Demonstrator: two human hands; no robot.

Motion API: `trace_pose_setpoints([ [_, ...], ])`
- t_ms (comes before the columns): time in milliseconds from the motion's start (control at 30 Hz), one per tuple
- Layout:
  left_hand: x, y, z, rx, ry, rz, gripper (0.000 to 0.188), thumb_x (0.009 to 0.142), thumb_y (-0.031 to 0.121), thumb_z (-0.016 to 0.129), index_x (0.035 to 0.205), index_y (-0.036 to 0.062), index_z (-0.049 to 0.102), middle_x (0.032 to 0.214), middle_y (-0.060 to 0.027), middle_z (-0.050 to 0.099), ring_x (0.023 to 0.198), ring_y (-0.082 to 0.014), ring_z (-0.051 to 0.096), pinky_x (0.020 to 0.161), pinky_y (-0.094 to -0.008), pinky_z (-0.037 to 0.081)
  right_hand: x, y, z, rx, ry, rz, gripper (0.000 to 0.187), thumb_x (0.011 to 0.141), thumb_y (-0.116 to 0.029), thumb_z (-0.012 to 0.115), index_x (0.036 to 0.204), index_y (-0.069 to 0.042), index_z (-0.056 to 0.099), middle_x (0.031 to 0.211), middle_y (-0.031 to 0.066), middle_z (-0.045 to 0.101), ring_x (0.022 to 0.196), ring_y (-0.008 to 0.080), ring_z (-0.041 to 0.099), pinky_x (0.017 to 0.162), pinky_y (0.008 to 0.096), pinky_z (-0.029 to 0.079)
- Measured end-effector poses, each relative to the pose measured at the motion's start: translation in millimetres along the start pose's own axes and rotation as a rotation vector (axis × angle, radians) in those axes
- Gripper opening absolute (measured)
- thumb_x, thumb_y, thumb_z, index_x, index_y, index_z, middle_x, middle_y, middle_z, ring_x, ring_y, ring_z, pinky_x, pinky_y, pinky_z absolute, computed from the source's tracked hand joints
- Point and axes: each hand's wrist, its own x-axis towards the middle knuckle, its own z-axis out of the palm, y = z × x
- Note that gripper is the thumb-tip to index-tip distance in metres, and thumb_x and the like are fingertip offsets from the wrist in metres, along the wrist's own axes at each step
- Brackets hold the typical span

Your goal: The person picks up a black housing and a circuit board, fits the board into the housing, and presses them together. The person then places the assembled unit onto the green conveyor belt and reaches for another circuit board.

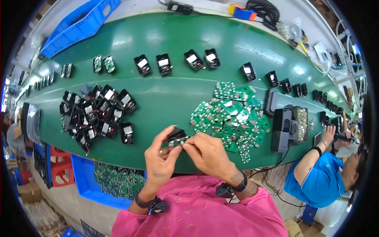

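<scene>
I have the left hand [160, 156] curled around a small black plastic housing [176, 132], gripping it between thumb and fingers above the near edge of the green worktable [162, 104]. A green circuit board [177, 141] sits at the near side of that housing, edge-on to me, and the right hand [209, 152] pinches its right end between thumb and forefinger. From my viewpoint I cannot tell whether the board is seated in the housing or only held against it. Just beyond the right hand I see a loose heap of green circuit boards [233, 118] spread on the tabletop. Left of the hands lies a pile of black housings [96, 114], many showing white labels. Farther back, a spaced row of black housings [163, 63] curves across the table. To the right of the boards I make out a dark grey device [280, 132] and, beside it, a container of small metal parts [301, 122]. A blue crate [65, 37] rests at the far left, and a blue bin [83, 185] holding more boards is below the table. At far right, I see a co-worker in a blue shirt [318, 177].
</scene>
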Motion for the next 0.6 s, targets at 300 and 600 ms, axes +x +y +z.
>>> trace_pose_setpoints([
  [300, 5, -8, -6, -0.084, -0.143, -0.016, 0.058, 0.083, -0.011, 0.069, 0.137, 0.0007, 0.051, 0.131, -0.0132, 0.055, 0.106, -0.0207, 0.065, 0.082, -0.0311, 0.062, -13, -3, 2, 0.201, 0.131, 0.344, 0.012, 0.086, -0.008, 0.074, 0.089, 0.001, 0.068, 0.072, 0.0101, 0.067, 0.060, 0.0151, 0.065, 0.054, 0.0282, 0.048],
  [600, 0, 0, -5, -0.076, -0.145, -0.007, 0.059, 0.086, -0.011, 0.062, 0.141, 0.0076, 0.053, 0.133, -0.0117, 0.055, 0.094, -0.0158, 0.069, 0.075, -0.0264, 0.059, -12, 3, 5, 0.330, 0.219, 0.239, 0.012, 0.090, -0.005, 0.068, 0.080, 0.001, 0.064, 0.064, 0.0013, 0.058, 0.052, 0.0079, 0.050, 0.047, 0.0236, 0.036],
])
